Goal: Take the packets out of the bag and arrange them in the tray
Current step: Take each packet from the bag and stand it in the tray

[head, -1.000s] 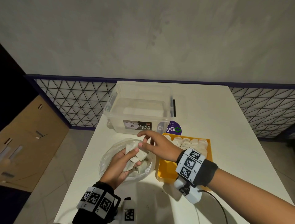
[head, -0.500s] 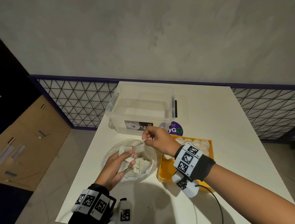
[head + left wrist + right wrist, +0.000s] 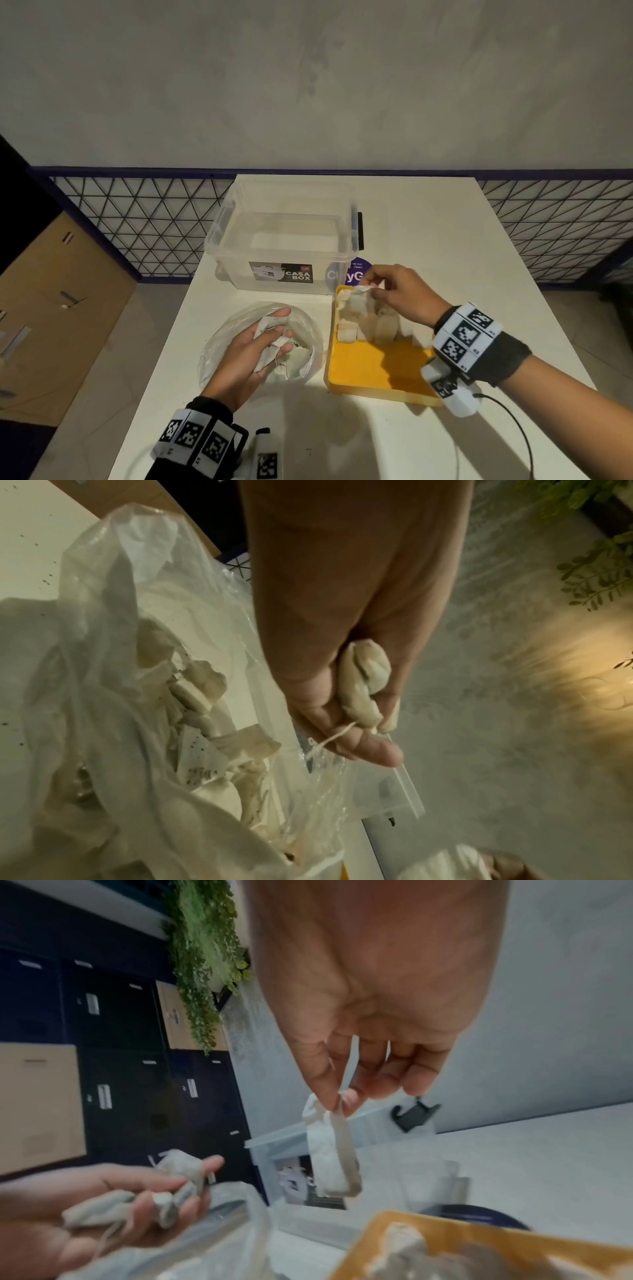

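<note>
A clear plastic bag (image 3: 308, 346) lies open on the white table, with several pale packets (image 3: 202, 688) inside. My left hand (image 3: 260, 342) hovers over it, fingers curled round a bunch of packets (image 3: 363, 685) with strings. To the right stands the yellow tray (image 3: 376, 373), its far end filled with rows of packets (image 3: 373, 325). My right hand (image 3: 387, 287) is above the tray's far left corner and pinches one packet (image 3: 329, 1153) by its top edge, so it hangs down.
A clear lidded storage box (image 3: 287, 240) with a black label stands behind the bag and tray. A purple round sticker (image 3: 356, 274) lies beside it. Bare white table (image 3: 462, 240) extends right; the table's left edge drops to the floor by a cardboard box (image 3: 51, 308).
My right hand took a packet from the left hand over the bag and carried it right, to above the tray's far corner. The left hand stayed over the bag with its bunch.
</note>
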Motion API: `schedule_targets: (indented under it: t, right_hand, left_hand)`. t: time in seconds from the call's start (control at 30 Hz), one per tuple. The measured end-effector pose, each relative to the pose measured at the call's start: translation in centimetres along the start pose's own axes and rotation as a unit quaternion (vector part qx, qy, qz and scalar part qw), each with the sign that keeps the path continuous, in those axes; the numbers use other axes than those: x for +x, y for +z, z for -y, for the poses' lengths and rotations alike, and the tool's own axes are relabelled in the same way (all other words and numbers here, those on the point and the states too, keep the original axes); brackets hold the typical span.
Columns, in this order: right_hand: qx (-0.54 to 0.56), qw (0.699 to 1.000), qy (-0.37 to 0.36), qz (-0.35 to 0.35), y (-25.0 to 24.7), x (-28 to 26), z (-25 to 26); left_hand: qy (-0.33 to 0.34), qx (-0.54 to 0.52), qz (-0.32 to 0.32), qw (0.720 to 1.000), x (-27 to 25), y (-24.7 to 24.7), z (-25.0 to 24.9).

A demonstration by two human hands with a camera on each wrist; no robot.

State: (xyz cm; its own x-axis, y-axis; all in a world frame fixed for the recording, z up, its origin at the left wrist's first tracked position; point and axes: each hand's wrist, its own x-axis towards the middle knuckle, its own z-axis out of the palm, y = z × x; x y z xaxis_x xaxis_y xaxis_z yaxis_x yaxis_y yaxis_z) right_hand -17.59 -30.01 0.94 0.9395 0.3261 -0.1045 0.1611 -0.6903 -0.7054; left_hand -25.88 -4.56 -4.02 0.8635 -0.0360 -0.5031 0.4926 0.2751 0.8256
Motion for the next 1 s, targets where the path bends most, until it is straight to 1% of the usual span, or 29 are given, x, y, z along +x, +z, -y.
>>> schedule_targets:
  t: [0.13,0.27,0.37,0.57,0.63,0.83,1.0]
  right_hand:
    - [-0.074,0.995,0.062,-0.004,-1.1,-0.8,-4.1]
    - [-0.122,0.985,0.120,0.026,-0.7,-1.3,-6.7]
    - [-0.163,0.974,0.147,0.053,0.3,-1.5,-7.9]
    - [-0.257,0.951,0.162,0.055,1.9,-1.2,-9.4]
    - [-0.288,0.943,0.163,0.044,2.2,-1.0,-9.6]
    - [-0.365,0.919,0.148,0.015,2.6,-0.9,-9.8]
    - [-0.403,0.904,0.140,0.008,2.5,-0.9,-9.9]
  left_hand:
    - [-0.002,0.006,0.011,1.000,0.2,0.9,-0.4]
    - [-0.001,0.027,0.022,0.999,0.5,1.6,-0.6]
    - [-0.003,0.038,0.025,0.999,0.7,2.0,-0.6]
    - [-0.001,0.037,0.027,0.999,1.4,1.9,-0.5]
    - [-0.003,0.030,0.024,0.999,1.6,1.8,-0.4]
    - [-0.011,-0.011,-0.001,1.000,2.0,1.6,-0.2]
    - [-0.012,-0.031,-0.001,0.999,2.1,1.4,-0.3]
